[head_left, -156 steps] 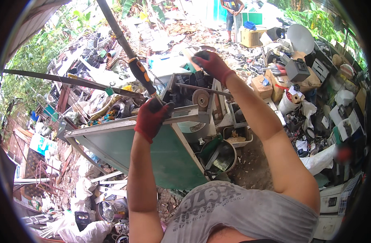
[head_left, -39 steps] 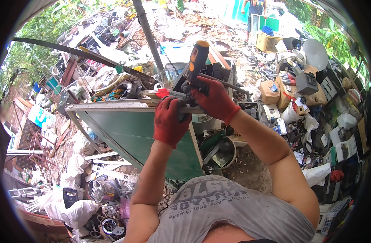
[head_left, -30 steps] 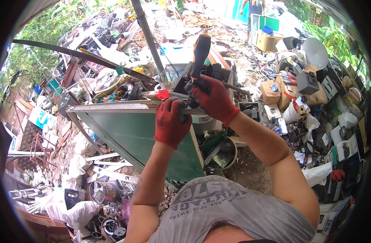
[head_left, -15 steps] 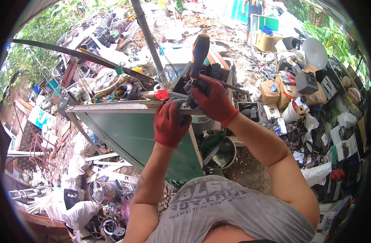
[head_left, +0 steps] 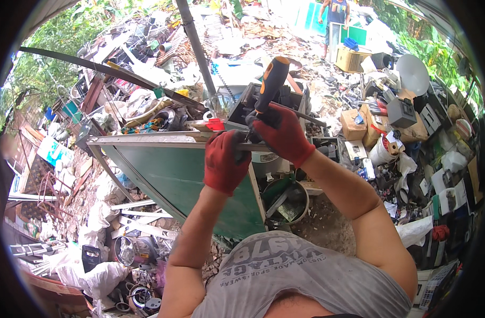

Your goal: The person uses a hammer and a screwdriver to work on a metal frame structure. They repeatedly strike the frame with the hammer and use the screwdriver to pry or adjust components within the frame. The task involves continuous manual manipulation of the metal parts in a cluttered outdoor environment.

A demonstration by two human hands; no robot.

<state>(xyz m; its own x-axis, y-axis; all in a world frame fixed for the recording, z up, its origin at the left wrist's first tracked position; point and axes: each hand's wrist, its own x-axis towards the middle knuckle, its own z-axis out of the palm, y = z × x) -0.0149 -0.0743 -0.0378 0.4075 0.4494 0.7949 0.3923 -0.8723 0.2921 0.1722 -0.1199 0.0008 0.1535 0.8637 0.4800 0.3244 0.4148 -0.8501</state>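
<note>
My right hand [head_left: 281, 133], in a red glove with dark palm and fingers, is closed around the lower part of a screwdriver [head_left: 272, 85]. Its black-and-orange handle points up and leans slightly right; the tip is hidden by my fingers. Close beside it, my left hand [head_left: 226, 160] wears a matching glove. Its fingers curl over the metal frame [head_left: 160, 139] along the top edge of a green panel [head_left: 165, 175]. Both hands meet near the frame's right corner, and what lies between the fingertips is too covered to make out. The panel stands tilted in front of me.
Right of the panel sits a round bucket [head_left: 304, 204] with scraps inside. A dark metal bar [head_left: 102, 69] and a pole [head_left: 196, 45] cross behind the frame. Mixed scrap, cardboard boxes [head_left: 354, 126] and bags surround me. Another person [head_left: 335, 21] stands at the far right.
The screwdriver handle has tilted to the right and dropped a little, with my right hand shifting slightly. My left hand stays on the frame. More of the far person shows.
</note>
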